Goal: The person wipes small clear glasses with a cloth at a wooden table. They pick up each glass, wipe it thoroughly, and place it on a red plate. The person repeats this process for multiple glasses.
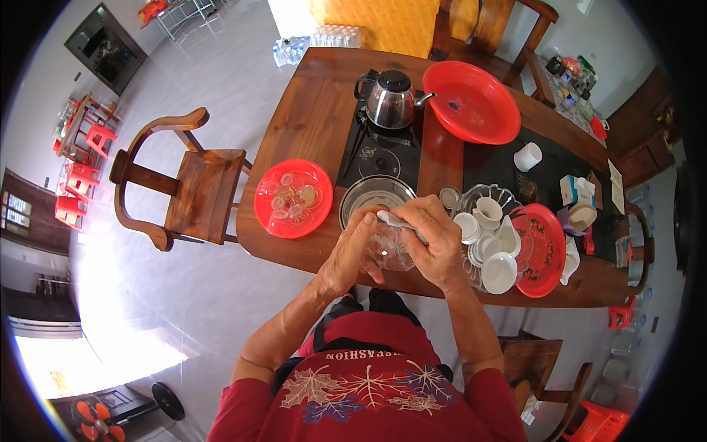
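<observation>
My left hand (353,243) is closed around the side of a clear glass vessel (389,251), held over the table's near edge. My right hand (432,235) pinches a white cloth or tissue (393,219) against the vessel's upper part. The fingers hide much of its rim, so its exact kind is unclear. Just beyond the hands sits a round steel pan (378,190). To the right, a clear glass bowl (469,193) holds several white porcelain cups (499,272) and a white pitcher (508,236). On the left, small clear glass cups (295,200) lie in a red plastic plate (265,215).
A steel kettle (390,105) stands on the black hob beside a large red basin (480,102). Further right are a white cup (527,157), a red patterned tray (544,254) and a tissue box (574,190). A wooden armchair (201,188) stands left of the table.
</observation>
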`<action>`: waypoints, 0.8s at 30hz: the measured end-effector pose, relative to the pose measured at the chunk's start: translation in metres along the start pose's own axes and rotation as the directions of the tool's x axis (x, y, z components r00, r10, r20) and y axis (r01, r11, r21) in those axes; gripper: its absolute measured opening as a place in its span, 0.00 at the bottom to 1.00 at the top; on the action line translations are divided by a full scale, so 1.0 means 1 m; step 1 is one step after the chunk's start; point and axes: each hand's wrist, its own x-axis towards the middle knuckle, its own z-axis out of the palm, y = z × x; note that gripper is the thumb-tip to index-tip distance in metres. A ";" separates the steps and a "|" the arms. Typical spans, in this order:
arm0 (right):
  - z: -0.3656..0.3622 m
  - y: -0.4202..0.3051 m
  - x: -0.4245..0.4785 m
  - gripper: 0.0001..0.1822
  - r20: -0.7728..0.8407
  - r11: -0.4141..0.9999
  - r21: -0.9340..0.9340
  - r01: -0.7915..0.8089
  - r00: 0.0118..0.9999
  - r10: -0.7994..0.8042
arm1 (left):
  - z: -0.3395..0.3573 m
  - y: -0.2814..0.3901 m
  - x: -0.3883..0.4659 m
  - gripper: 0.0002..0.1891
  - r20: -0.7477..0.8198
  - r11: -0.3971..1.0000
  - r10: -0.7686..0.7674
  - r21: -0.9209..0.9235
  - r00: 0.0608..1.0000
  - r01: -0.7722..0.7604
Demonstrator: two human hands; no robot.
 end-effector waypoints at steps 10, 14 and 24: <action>0.004 -0.011 -0.012 0.25 -0.044 0.964 0.199 -0.177 0.981 0.189 | -0.001 -0.021 0.001 0.23 -0.188 0.916 0.037 -0.387 0.981 -0.109; -0.009 -0.019 -0.001 0.21 0.083 0.994 -0.019 0.109 0.991 -0.107 | -0.004 -0.018 0.003 0.19 -0.185 0.867 -0.028 -0.494 0.982 -0.068; -0.007 -0.026 -0.004 0.18 0.315 0.920 -0.315 0.234 0.940 -0.131 | -0.012 -0.026 0.001 0.19 -0.221 0.946 0.206 -0.203 0.953 -0.252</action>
